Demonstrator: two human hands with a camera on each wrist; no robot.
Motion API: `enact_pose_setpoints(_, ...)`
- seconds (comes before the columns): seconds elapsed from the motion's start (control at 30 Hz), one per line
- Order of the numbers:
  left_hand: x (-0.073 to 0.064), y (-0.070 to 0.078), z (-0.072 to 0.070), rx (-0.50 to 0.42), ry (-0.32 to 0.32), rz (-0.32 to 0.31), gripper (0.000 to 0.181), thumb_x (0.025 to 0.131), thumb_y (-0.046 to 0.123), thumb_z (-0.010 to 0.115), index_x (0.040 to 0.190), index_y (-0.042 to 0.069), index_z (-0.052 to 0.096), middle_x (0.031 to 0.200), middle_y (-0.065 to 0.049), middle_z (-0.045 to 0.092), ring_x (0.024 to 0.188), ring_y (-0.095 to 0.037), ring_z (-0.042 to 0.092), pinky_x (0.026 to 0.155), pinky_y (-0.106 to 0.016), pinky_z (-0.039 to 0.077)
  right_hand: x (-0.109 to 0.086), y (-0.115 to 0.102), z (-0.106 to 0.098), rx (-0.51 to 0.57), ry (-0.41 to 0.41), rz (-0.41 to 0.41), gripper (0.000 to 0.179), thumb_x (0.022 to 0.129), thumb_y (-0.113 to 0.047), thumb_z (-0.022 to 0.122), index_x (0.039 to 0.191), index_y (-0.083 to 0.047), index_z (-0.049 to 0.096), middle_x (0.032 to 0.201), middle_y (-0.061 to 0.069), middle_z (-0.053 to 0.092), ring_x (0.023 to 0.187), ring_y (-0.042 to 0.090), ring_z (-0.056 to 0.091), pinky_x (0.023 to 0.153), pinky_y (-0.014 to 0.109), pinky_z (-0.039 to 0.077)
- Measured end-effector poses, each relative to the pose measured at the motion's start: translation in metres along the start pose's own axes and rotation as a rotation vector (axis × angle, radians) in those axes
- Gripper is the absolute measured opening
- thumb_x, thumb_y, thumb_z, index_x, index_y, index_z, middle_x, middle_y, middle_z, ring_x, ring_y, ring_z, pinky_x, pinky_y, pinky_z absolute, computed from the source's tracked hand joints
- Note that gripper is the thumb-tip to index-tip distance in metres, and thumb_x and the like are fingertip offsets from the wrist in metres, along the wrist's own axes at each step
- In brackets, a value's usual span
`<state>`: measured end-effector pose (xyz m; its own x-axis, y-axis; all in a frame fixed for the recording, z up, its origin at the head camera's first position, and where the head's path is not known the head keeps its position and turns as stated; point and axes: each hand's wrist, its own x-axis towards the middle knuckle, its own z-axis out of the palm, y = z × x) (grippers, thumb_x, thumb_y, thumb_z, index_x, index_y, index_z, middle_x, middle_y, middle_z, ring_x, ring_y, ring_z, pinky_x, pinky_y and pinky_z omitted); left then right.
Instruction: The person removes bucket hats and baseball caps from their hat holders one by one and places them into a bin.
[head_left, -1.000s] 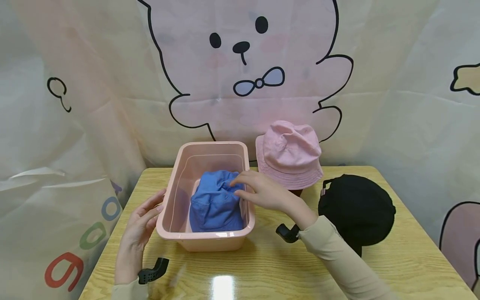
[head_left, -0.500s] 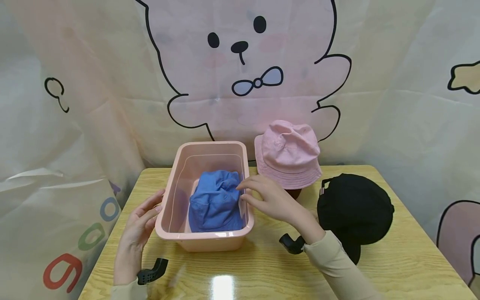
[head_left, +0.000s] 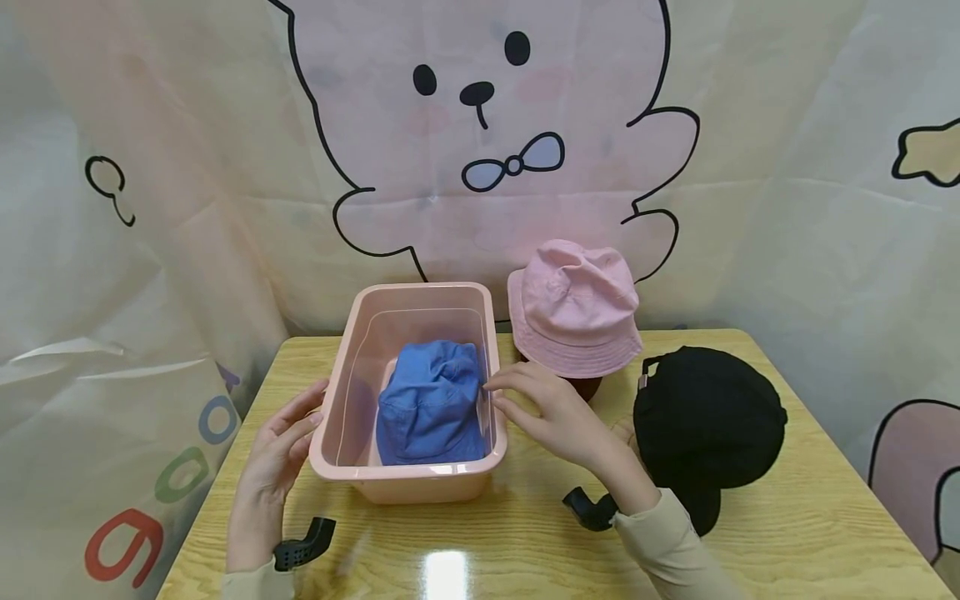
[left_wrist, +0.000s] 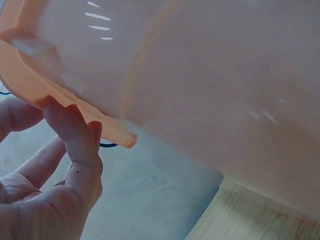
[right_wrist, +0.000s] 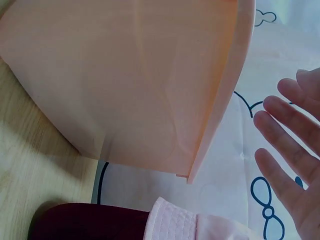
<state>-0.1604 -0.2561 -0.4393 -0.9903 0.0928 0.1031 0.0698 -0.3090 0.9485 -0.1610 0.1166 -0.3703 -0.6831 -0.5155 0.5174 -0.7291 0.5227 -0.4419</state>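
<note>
A blue bucket hat (head_left: 431,404) lies inside the pink plastic tub (head_left: 408,472). My left hand (head_left: 276,458) is at the tub's left side; in the left wrist view its bent fingers (left_wrist: 75,135) touch the outer edge of the rim (left_wrist: 117,132). I cannot see the thumb or fingers reach over the rim's top. My right hand (head_left: 558,417) hovers by the right rim, holding nothing. In the right wrist view its fingers (right_wrist: 287,132) are spread, apart from the tub wall (right_wrist: 125,85).
A pink bucket hat (head_left: 581,308) sits on a dark brown support at the back right of the wooden table (head_left: 390,550). To its right is a black cap (head_left: 708,417), its brim towards me. A printed cloth backdrop (head_left: 225,167) hangs behind.
My right hand has drawn back from the blue bucket hat, out to the right over the tub's rim. The left hand and the hats stay in place.
</note>
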Motion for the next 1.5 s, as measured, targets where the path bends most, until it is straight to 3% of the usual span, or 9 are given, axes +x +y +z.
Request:
enact_pose_setpoints(0.37, 0.001, -0.002, -0.002, 0.009, -0.002, 0.005, 0.041, 0.096, -0.002, 0.046, 0.126, 0.020, 0.065, 0.111, 0.009, 0.067, 0.101, -0.004, 0.065, 0.082, -0.021, 0.056, -0.019, -0.008, -0.004, 0.020, 0.102, -0.001, 0.026, 0.087, -0.009, 0.068, 0.113, -0.014, 0.069, 0.115, -0.002, 0.067, 0.112, 0.014, 0.059, 0.097, 0.027, 0.047)
enact_pose_setpoints(0.73, 0.001, -0.002, -0.002, 0.010, 0.009, -0.014, 0.040, 0.097, -0.001, 0.047, 0.127, 0.019, 0.064, 0.112, 0.010, 0.067, 0.102, -0.004, 0.064, 0.083, -0.021, 0.055, -0.034, -0.013, -0.019, 0.048, 0.182, 0.037, 0.032, 0.084, -0.002, 0.070, 0.113, -0.016, 0.069, 0.116, 0.002, 0.065, 0.113, 0.015, 0.057, 0.101, 0.013, 0.040)
enact_pose_setpoints(1.03, 0.000, -0.001, -0.001, -0.006, -0.001, -0.004, 0.041, 0.097, -0.002, 0.046, 0.129, 0.018, 0.063, 0.113, 0.009, 0.067, 0.103, -0.005, 0.065, 0.084, -0.021, 0.055, -0.048, -0.011, -0.034, 0.032, 0.349, -0.034, 0.042, 0.077, 0.009, 0.071, 0.113, -0.013, 0.069, 0.114, 0.004, 0.067, 0.110, 0.010, 0.059, 0.095, 0.010, 0.043)
enact_pose_setpoints(1.3, 0.000, -0.001, -0.001, -0.015, -0.007, 0.000, 0.041, 0.097, -0.002, 0.046, 0.128, 0.018, 0.063, 0.113, 0.009, 0.067, 0.103, -0.005, 0.065, 0.083, -0.021, 0.055, -0.062, -0.010, -0.054, -0.009, 0.475, -0.058, 0.021, 0.086, -0.004, 0.068, 0.108, -0.004, 0.071, 0.107, 0.011, 0.068, 0.109, 0.008, 0.058, 0.096, 0.012, 0.042)
enact_pose_setpoints(1.5, 0.001, -0.003, -0.002, -0.022, -0.017, 0.012, 0.042, 0.096, -0.003, 0.045, 0.127, 0.018, 0.064, 0.112, 0.008, 0.068, 0.102, -0.005, 0.066, 0.083, -0.021, 0.056, -0.072, -0.010, -0.067, -0.048, 0.531, -0.039, 0.019, 0.089, -0.007, 0.067, 0.105, 0.001, 0.071, 0.105, 0.015, 0.068, 0.108, 0.006, 0.058, 0.095, 0.012, 0.042)
